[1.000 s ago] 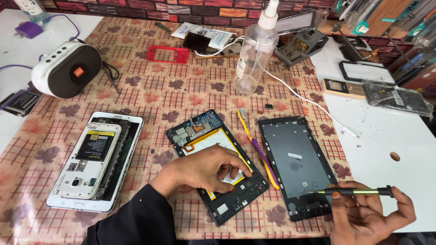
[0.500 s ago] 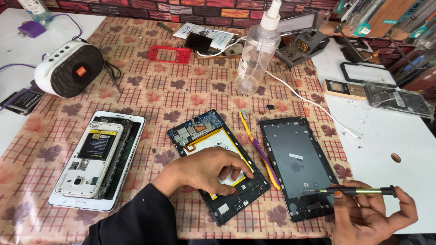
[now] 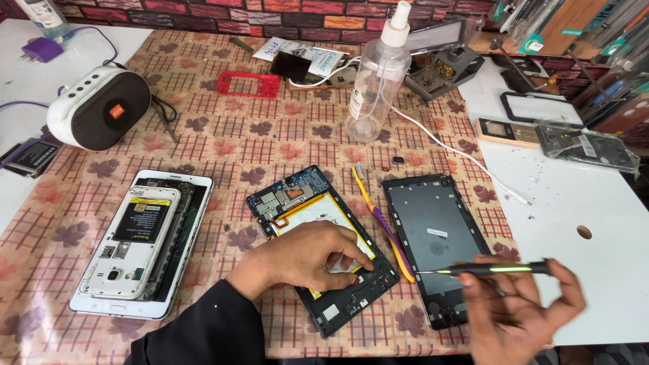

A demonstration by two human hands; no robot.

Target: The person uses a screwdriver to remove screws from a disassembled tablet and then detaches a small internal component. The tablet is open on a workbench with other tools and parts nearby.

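Note:
An opened tablet point(image 3: 297, 203) with its circuit board and pale battery exposed lies in the middle of the patterned cloth. My left hand point(image 3: 304, 253) rests on its lower half, fingers curled over the battery's edge. To the right lies the tablet's dark back cover point(image 3: 436, 233), inner side up. My right hand point(image 3: 524, 307) hovers over the cover's lower end and grips a thin black screwdriver point(image 3: 493, 269) with a green stripe, tip pointing left. A yellow and purple toothbrush point(image 3: 382, 220) lies between tablet and cover.
A white tablet with an opened white phone on it point(image 3: 138, 243) lies at the left. Behind stand a clear spray bottle point(image 3: 378, 81), a white and black speaker point(image 3: 101, 108), a red phone frame point(image 3: 247, 84), a white cable point(image 3: 460, 152) and small phones point(image 3: 507, 132) on the white table.
My right hand has shifted slightly with the screwdriver, fingers spreading. My left hand stays on the tablet; the view has drifted a little.

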